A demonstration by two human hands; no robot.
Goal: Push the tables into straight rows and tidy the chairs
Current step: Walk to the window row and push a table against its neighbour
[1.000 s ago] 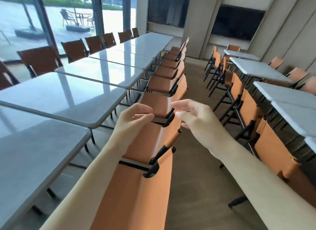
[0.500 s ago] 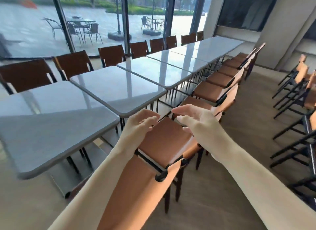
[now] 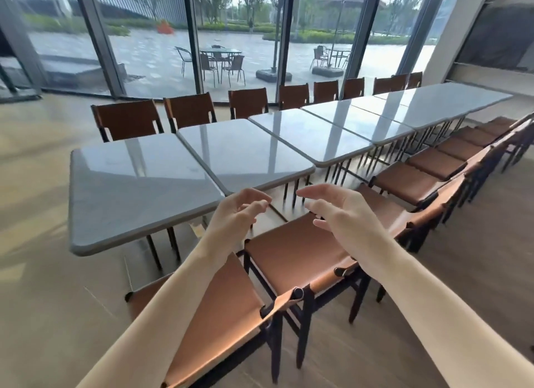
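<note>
The fingers [image 3: 254, 207] of the left hand [image 3: 235, 217] are loosely curled and slightly spread, with the thumb above them; they hold nothing. The fingers [image 3: 318, 211] of the right hand [image 3: 338, 211] are relaxed, lightly bent and apart, and also hold nothing. The two hands face each other with a gap between them and hover in the air, near the front corner of the nearest table [image 3: 135, 191] and above the seat of the second chair [image 3: 294, 252]. Both bare forearms reach in from the lower edge of the view. The left forearm crosses over the nearest chair [image 3: 219, 309], which has a tan leather seat and a black frame. The second chair stands just beside it on the right, and the row of near chairs [image 3: 433, 168] runs on from there toward the right along the near side of the tables. The tables [image 3: 318, 133] have grey glossy tops and thin black legs; they stand end to end in one long line that runs to the upper right. The nearest table sits at a slight angle to the next table [image 3: 242, 151], with their corners close together. A row of far chairs [image 3: 190, 110] with dark brown backs stands along the opposite side of the tables. Behind them is a wall of tall windows [image 3: 237, 26], through which outdoor patio furniture [image 3: 219, 61] is visible.
</note>
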